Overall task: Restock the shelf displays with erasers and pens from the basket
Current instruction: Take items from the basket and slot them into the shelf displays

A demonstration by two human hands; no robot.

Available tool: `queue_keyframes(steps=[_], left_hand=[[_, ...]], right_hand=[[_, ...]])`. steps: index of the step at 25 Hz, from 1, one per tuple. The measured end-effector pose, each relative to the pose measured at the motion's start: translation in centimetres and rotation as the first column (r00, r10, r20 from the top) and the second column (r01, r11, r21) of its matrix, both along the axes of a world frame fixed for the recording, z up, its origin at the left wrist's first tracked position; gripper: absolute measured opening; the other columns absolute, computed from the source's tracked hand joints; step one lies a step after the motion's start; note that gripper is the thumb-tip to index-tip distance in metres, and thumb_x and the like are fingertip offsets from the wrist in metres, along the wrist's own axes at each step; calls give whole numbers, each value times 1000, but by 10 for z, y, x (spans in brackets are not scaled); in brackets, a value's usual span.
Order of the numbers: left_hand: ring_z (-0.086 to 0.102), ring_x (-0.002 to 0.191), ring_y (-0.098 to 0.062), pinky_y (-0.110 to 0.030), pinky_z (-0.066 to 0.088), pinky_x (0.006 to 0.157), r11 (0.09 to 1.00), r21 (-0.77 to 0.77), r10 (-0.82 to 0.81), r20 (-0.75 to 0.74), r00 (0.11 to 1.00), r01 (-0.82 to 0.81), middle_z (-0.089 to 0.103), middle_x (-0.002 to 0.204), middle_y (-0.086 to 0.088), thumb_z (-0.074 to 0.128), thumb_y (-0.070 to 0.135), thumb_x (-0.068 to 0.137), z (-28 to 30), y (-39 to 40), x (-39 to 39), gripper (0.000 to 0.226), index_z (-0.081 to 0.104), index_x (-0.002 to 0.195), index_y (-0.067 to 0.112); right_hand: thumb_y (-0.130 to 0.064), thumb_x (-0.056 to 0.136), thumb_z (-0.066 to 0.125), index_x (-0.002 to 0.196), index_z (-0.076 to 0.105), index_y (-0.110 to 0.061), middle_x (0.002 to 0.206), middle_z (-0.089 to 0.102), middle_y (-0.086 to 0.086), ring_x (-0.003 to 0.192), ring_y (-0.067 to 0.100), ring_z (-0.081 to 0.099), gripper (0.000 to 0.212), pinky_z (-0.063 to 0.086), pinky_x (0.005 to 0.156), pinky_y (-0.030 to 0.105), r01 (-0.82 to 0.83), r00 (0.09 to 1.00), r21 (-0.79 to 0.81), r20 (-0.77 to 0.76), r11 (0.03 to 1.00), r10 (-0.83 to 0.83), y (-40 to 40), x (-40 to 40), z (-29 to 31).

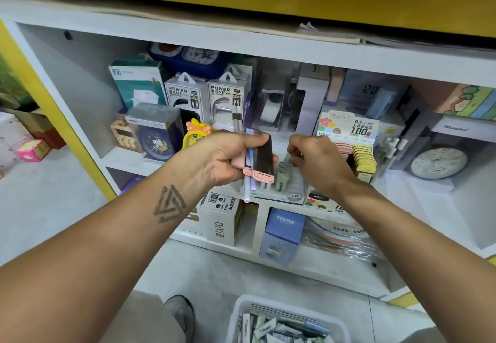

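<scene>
My left hand [228, 154] grips a bundle in front of the shelf: pink-capped dark lead cases [264, 161] and pastel pens [248, 189] that stick out below my fist. My right hand [312, 160] reaches into the tiered display box [295, 196], its fingertips pinching a pale green case [287, 158] in the green row. Rows of pink cases [345, 147] and yellow cases [364, 158] stand in the display to the right. The white basket [288, 321] sits on the floor at the bottom edge, holding several erasers and pens.
The white shelf cubby [268, 47] is crowded with power bank boxes [205, 98], a blue clock [157, 138], a yellow chick toy [196, 133] and a round clock [438, 163]. Boxes fill the lower shelf. My shoe [179, 313] stands left of the basket.
</scene>
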State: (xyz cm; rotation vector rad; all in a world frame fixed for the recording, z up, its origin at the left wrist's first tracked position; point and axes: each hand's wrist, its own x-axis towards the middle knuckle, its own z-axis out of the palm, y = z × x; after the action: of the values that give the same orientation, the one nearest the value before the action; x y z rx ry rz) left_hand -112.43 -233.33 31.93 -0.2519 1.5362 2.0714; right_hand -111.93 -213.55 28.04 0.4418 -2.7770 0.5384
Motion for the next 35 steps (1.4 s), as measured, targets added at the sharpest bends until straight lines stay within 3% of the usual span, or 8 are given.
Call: queue_keyframes(steps=[3,7,10,15,21,24,30,35], left_hand=[[73,61,-27,-44,59,49,1000,-1,4,-7,1000,-4,72,69,-15,64,7,91,1,-2,0,10,58,100,6],[72,59,-27,-45,59,50,1000,22,15,-4,1000,-15,71,68,-15,62,7,92,3,0,1,7,58,98,5],[71,58,-26,-44,60,57,998,48,30,-2,1000,-30,70,76,-15,60,9,94,5,4,1,12,59,105,4],[68,58,-19,-35,59,51,986,163,18,21,1000,-21,66,82,-11,53,13,98,12,22,5,11,61,98,6],[70,68,-27,-43,61,60,975,219,-33,21,999,28,69,84,-17,59,22,95,15,54,10,20,62,103,3],[70,86,-30,-46,59,81,978,210,-13,45,999,4,70,100,-18,61,20,94,14,72,11,22,64,105,2],[65,88,-24,-29,59,55,973,227,-68,74,995,49,67,100,-19,57,1,93,14,92,15,12,62,105,-1],[66,75,-22,-27,58,57,981,171,-99,50,994,89,67,93,-19,53,-7,92,12,98,15,24,58,115,-3]], right_hand=[[1,89,61,82,63,-8,78,66,11,75,31,63,12,53,65,43,-37,999,77,4,996,37,-1,-3,4],[5,89,55,124,69,-11,118,71,10,109,29,63,40,52,95,41,-88,993,233,93,969,68,-7,2,9],[5,85,61,138,52,-18,130,57,-2,109,18,58,59,53,90,40,-111,994,5,-21,994,111,-11,14,24],[-26,85,73,131,51,-26,135,45,-9,113,17,56,51,56,78,40,-337,922,119,-162,934,353,-6,44,39],[-18,95,66,127,64,-7,127,62,5,109,27,61,34,53,86,44,-353,887,129,-270,927,376,33,55,43],[-11,93,68,124,67,-4,123,67,7,112,25,64,31,52,93,40,-345,894,79,-277,935,353,56,60,49],[-14,80,79,106,76,-4,99,76,8,88,20,73,28,54,82,31,-248,914,-70,-347,966,210,81,71,61],[-5,85,76,109,75,-6,104,76,4,94,14,71,24,56,87,27,-286,915,-32,-306,958,263,94,72,63]])
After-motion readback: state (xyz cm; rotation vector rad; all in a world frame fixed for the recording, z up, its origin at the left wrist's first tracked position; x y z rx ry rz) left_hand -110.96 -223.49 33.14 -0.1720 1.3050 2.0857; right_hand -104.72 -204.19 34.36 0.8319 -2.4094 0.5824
